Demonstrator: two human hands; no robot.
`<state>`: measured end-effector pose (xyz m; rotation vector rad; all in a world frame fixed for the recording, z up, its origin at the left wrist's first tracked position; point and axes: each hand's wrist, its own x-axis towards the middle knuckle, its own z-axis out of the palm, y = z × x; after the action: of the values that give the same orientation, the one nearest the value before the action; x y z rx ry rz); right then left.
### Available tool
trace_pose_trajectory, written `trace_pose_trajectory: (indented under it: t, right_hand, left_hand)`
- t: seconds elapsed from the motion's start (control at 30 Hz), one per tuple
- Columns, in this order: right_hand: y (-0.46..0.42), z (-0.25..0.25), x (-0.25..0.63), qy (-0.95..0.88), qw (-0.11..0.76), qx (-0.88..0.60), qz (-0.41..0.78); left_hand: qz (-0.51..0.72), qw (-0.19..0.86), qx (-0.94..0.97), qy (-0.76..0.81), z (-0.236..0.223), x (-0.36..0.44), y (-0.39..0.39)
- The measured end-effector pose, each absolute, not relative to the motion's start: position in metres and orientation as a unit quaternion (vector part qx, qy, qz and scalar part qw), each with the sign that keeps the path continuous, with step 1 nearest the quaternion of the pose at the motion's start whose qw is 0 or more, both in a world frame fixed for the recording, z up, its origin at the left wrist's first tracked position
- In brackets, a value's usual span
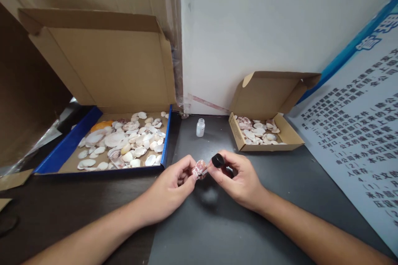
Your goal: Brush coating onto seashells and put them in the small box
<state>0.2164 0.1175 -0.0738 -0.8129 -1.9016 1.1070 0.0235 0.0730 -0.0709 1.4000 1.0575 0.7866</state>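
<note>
Shell [199, 169] | pinched in left hand [169, 188] grip | right hand [241, 180] grip holds black cap [218, 160] just beside

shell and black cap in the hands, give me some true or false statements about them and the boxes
1. The left hand pinches a pink-and-white shell. True.
2. The right hand holds a white cap. False: the cap is black.
3. The small bottle stands on the table with no cap on. True.
4. The small box on the right is empty. False: it holds shells.
5. The blue-edged box holds many pale shells. True.
</note>
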Motion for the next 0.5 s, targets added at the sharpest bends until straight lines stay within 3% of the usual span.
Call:
trace_pose_trajectory:
  t: [0.5]
  right_hand:
    - [0.1179,-0.0764,0.2177,-0.783,0.442,-0.256,0.354]
  left_hand:
    - [0.325,0.572,0.602,0.453,-0.0661,0.0246,0.0721]
